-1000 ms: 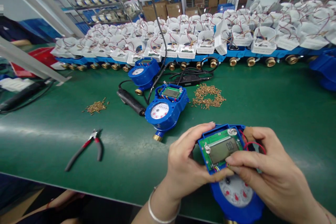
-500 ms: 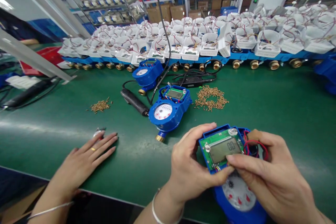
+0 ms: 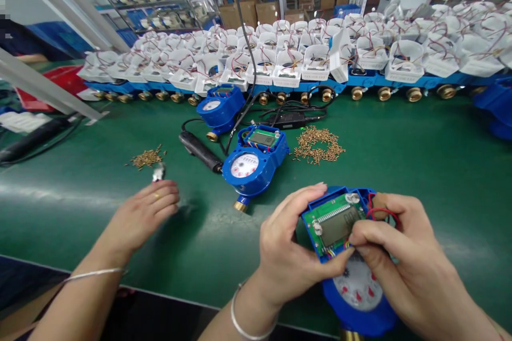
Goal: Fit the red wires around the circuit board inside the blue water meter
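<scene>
My left hand (image 3: pixel 286 242) is wrapped round the upper housing of a blue water meter (image 3: pixel 354 303), its thumb along the lower edge of the display. Inside the housing sits a green circuit board (image 3: pixel 327 206) with a grey LCD (image 3: pixel 338 225) and two clear round fasteners. My right hand (image 3: pixel 404 250) has thumb and forefinger pinched at thin coloured wires (image 3: pixel 346 244) by the board's lower right edge; the exact grip is partly hidden. Red wires (image 3: pixel 386 212) loop beside its bent fingers. Below lies the white dial with red pointers, partly covered by my right hand.
A co-worker's hand (image 3: pixel 146 218) at left holds a small silvery item (image 3: pixel 158 171) near a pile of brass screws (image 3: pixel 146 158). Ahead lie another blue meter (image 3: pixel 260 170), a black electric screwdriver (image 3: pixel 200 152) and more screws (image 3: pixel 320 144). White-cased meters (image 3: pixel 288 66) line the back.
My right thumb and forefinger have drawn together at the display's lower edge. The co-worker's flat hand has lifted, closed on the silvery item and moved towards the screws.
</scene>
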### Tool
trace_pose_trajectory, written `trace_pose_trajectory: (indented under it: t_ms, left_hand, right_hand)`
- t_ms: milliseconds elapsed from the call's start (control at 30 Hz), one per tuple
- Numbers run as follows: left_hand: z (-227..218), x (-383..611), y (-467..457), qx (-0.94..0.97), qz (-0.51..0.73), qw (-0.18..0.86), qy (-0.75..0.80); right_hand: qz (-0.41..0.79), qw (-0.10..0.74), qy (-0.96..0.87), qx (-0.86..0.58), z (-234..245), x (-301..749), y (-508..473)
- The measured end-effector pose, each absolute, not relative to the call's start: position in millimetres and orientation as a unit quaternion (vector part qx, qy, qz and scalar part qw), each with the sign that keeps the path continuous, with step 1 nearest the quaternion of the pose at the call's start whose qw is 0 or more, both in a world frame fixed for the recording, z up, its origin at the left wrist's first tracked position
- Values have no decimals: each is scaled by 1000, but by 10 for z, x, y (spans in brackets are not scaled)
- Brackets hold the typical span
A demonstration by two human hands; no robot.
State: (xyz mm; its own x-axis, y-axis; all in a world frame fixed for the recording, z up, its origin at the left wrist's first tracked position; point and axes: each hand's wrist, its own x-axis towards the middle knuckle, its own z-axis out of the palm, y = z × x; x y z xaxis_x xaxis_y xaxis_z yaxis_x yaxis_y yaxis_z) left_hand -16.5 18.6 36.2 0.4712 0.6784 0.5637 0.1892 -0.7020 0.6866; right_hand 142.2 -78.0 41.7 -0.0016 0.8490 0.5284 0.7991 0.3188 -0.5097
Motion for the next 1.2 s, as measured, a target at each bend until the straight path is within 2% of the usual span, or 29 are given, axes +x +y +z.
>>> trace_pose_trajectory:
  t_ms: [100,300,533,900,1200]
  left_hand:
    - [377,-154,176,817,438,265,265]
    - [361,-164,184,819,435,259,269]
    - [349,-155,179,823,435,251,266]
    - [331,-193,186,797,426,314,291]
    - [367,-185,162,765,432,373,299]
  right_hand:
    - [40,392,-708,-586,419,1424,-773]
    - [63,453,-673,-581,428,1349,-768]
    - [43,395,-690,-605,398,1390,-803]
    - [11,406,-691,-598,442,1332,-766]
    - [31,489,-678,-548,404,1365,-719]
